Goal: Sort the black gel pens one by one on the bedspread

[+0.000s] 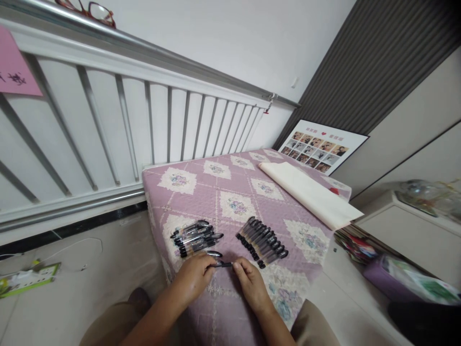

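Observation:
My left hand [194, 278] and my right hand [250, 281] meet at the near edge of a table under a purple quilted cloth [230, 192]. Both pinch the ends of one black pen [221, 264] held level between them. A loose pile of several pens [196, 238] lies just beyond my left hand. A neat row of several pens [262, 240] lies beyond my right hand. One single pen [214, 253] rests by the left pile.
A cream folded sheet [309, 194] lies at the table's far right, a photo board [319, 146] leans behind it. White railing [126, 129] stands left, with red glasses [90, 12] on top. Clutter [396, 274] fills the floor at right.

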A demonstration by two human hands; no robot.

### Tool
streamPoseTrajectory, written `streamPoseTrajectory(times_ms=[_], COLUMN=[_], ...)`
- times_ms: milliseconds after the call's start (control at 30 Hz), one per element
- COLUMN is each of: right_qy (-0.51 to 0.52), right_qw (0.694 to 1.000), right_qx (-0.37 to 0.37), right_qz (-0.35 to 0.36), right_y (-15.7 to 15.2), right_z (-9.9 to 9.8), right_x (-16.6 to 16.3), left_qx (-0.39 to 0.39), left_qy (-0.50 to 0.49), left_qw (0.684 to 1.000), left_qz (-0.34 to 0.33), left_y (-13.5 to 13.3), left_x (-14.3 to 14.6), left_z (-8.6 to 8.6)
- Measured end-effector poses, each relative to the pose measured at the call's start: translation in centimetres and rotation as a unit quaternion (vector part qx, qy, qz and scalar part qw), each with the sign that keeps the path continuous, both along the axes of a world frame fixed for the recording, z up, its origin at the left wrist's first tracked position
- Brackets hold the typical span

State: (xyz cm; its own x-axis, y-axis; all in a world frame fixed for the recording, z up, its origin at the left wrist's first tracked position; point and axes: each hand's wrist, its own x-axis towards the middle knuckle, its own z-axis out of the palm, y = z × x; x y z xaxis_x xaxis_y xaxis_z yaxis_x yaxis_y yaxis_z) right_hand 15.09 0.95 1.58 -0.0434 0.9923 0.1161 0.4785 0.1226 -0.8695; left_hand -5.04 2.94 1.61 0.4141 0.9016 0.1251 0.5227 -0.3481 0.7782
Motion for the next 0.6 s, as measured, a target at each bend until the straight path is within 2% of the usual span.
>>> streamPoseTrajectory(times_ms=[133,233,400,600], right_qy=[0.049,0.031,-0.02,0.0], right_qw=[0.999,0.999,1.0,0.999], right_qx=[0.014,0.003,0.009,0.009], right_qz=[0.015,0.037,-0.006,-0.048], right_y=[0.09,0.04,-0.09,0.04], right_z=[0.06,0.33,0.47,0.23], right_x=[0.07,0.02,-0.5,-0.53], left_qx=[0.003,0.002,-0.002,-0.011], left_qy=[0.009,0.028,0.03,-0.05], left_qw=[1.0,1.0,1.0,0.998], left_qz=[0.002,-0.002,-0.008,0.021], left_y=[0.01,0.02,-0.15,0.26], left_x=[0.05,0.1,0.1,-0.53], left_z=[0.08,0.22,0.39,0.18])
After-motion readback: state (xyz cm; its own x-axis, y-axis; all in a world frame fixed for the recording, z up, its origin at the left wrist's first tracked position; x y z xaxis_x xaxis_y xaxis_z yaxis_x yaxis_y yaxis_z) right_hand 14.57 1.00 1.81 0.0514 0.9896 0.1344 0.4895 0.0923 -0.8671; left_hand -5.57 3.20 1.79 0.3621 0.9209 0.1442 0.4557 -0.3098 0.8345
